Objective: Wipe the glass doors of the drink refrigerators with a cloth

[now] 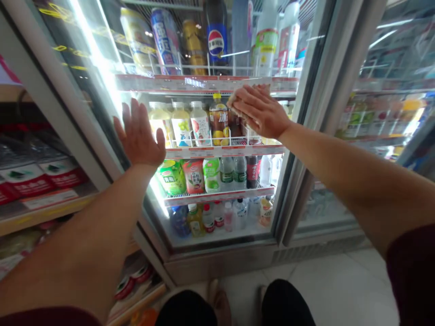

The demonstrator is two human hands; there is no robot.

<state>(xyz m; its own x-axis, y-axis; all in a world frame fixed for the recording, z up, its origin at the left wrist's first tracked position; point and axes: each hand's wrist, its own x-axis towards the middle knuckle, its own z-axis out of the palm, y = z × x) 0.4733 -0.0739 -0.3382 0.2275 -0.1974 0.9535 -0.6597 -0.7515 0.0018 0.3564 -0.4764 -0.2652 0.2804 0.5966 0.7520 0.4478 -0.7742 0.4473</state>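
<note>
My left hand (141, 138) lies spread against the glass door (217, 246) of a drinks fridge, near its left frame, with nothing in it. Higher and to the right, my right hand (263, 111) presses a pale cloth (232, 100) on the same glass. Most of the cloth is hidden under the palm; its edges show beyond the fingers. Behind the glass, between my hands, stand white-capped bottles (181, 124) and a yellow-capped dark tea bottle (219, 118) on a shelf.
Further shelves hold cans (165, 40), a cola bottle (216, 40) and several other drinks. To the right stands another glass fridge door (374, 113). Wooden shelves with red-labelled water packs (30, 176) are on the left. My knees (185, 308) and the tiled floor (346, 285) are below.
</note>
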